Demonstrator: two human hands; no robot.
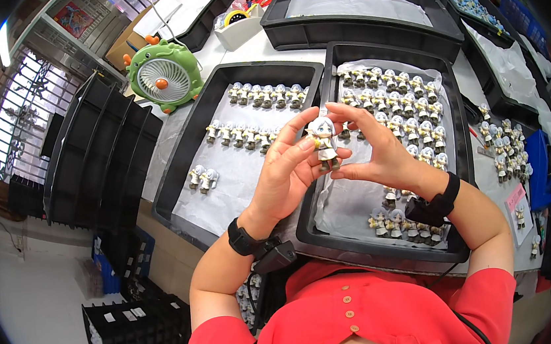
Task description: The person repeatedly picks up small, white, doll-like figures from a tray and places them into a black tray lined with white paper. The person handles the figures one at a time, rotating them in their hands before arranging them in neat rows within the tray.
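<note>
A small figurine (324,142) with white hair, a white outfit and dark boots stands upright between my hands, above the gap where two trays meet. My left hand (282,174) grips it from the side, its thumb across the figurine's flank and fingers behind. My right hand (383,151) curves round the other side, with fingertips by the head and the thumb by the boots. Below my left arm lies the left black tray (184,224), lined with white paper and holding rows of similar figurines. Under my right hand is the right black tray (356,250), more densely filled.
A green animal-shaped fan (165,75) stands at the back left. Beyond the trays sits a larger black tray (355,30) with paper lining. Loose figurines (507,150) cluster on the table at right, beside a blue container (539,170). Stacked black trays (88,157) rise at left.
</note>
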